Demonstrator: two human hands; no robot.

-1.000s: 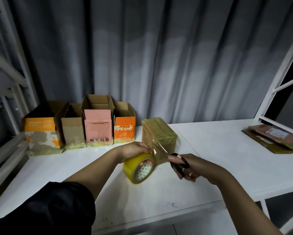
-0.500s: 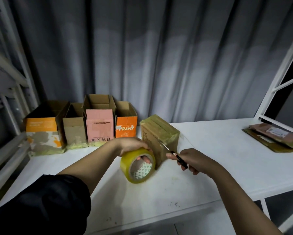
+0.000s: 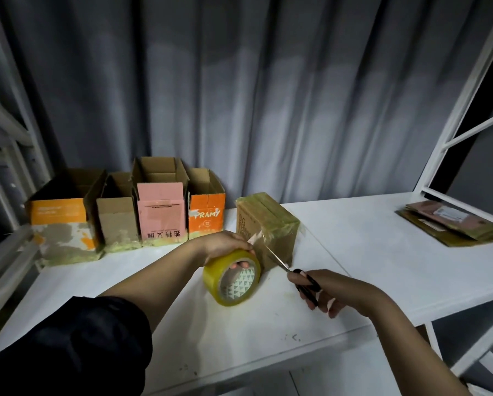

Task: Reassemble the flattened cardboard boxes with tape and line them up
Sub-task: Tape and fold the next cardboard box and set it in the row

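A glossy yellow-tinted roll of clear packing tape [image 3: 231, 277], its core printed with small triangles, is gripped from above by the left hand [image 3: 226, 244], fingers curled into the core. Black-handled steel scissors [image 3: 296, 277] are held by the right hand [image 3: 329, 291], fingers through the loops, the thin blades laid against a stretched strip of tape [image 3: 258, 238]. The strip runs to a closed brown cardboard box [image 3: 268, 224] on the white tabletop [image 3: 368, 252], its top shiny with tape. Behind, four open cardboard boxes [image 3: 125, 212] are lined up touching; "PRAMY" is read on the orange one [image 3: 206, 217]. Flattened cardboard sheets [image 3: 451, 224] are stacked far right.
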